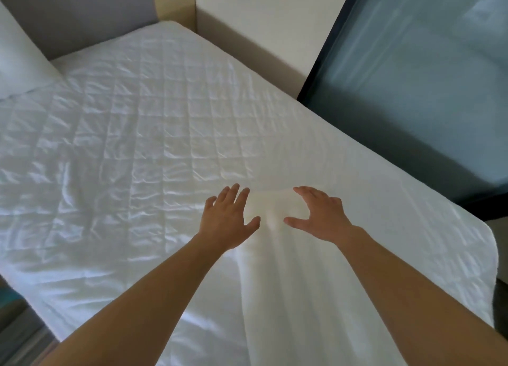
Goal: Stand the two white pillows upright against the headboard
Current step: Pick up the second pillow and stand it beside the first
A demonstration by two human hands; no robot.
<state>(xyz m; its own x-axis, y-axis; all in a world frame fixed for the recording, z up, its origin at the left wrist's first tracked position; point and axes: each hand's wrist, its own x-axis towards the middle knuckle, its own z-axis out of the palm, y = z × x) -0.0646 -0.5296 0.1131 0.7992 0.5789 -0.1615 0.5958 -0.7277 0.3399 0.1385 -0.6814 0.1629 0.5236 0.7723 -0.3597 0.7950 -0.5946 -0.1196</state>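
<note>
One white pillow (19, 60) leans upright against the grey headboard (82, 16) at the far left, partly cut off by the frame edge. A second pillow is not in view. My left hand (229, 217) and my right hand (320, 214) reach out over the white quilted bed cover (137, 134), fingers spread, palms down, close together near the bed's middle right. Neither hand holds anything. Between them the cover rises in a small ridge.
A cream wall (261, 21) runs along the bed's far side. A dark-framed glass panel (426, 76) stands at the right. A wooden post (176, 5) sits at the headboard's corner. Floor shows at the lower left and right edges.
</note>
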